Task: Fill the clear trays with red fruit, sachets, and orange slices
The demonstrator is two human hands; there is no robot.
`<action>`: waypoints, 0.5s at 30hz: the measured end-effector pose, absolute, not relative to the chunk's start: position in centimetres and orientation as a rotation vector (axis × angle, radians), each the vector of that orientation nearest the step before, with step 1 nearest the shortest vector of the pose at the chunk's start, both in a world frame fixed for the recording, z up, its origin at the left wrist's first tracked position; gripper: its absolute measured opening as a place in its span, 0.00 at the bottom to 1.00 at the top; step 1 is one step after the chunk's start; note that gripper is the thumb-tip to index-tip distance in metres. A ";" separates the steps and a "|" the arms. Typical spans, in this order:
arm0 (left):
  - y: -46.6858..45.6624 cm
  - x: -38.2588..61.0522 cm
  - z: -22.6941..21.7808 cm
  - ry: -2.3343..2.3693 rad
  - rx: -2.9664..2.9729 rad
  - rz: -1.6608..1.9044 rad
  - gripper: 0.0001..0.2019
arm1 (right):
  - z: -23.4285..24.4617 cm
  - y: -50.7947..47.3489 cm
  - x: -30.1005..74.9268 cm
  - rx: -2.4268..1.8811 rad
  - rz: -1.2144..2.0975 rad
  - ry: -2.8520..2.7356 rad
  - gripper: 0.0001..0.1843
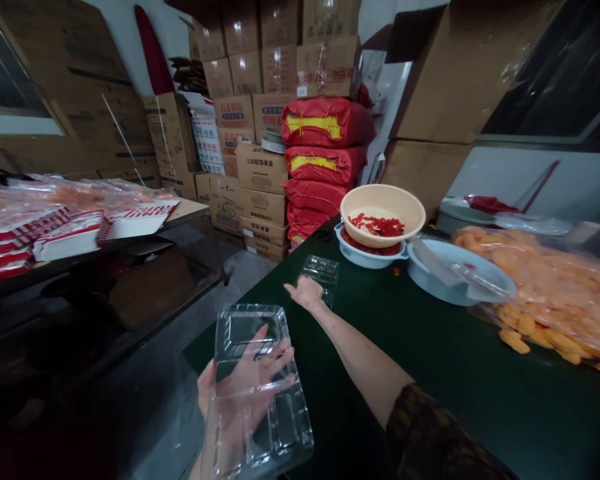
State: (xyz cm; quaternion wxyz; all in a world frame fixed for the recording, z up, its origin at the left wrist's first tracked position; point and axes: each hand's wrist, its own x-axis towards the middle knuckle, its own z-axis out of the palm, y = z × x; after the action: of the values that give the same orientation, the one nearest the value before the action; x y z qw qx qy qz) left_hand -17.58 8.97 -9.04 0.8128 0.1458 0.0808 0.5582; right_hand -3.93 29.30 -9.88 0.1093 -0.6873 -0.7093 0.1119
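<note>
My left hand (253,380) is under a clear plastic container (257,420) at the lower middle. Its thumb wraps the left edge and its fingers spread beneath, showing through the plastic. The container is tilted up toward me, with ridged compartments and nothing seen inside. My right hand (307,292) reaches forward over the dark green table (360,373). Its fingers are curled down and the thumb points left. They meet a second clear plastic container (323,267) lying on the table; the fingertips are hidden, so what they hold cannot be made out.
A cream bowl (410,207) with red pieces sits over a blue-and-white basin (370,259). Beside it are a light blue basin (430,283) and a plastic bag of orange pieces (560,273), some loose. Flat red-and-white cartons (70,237) lie on the left table. Boxes (263,170) and red sacks (325,157) stand behind.
</note>
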 end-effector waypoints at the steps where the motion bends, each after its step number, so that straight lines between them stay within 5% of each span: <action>1: 9.1 -17.4 -9.0 0.171 0.297 1.189 0.44 | -9.9 29.5 -3.9 -2.005 0.331 -2.085 0.29; 15: 11.2 -16.8 -9.3 0.206 0.394 1.317 0.38 | -3.4 25.6 -3.6 -1.641 0.563 -1.865 0.19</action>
State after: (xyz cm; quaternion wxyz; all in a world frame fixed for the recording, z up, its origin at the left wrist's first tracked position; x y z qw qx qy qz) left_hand -16.81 11.15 -9.27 0.7680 0.1816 0.0948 0.6068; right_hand -3.61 25.62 -3.41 0.2928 -0.6161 -0.7000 0.2112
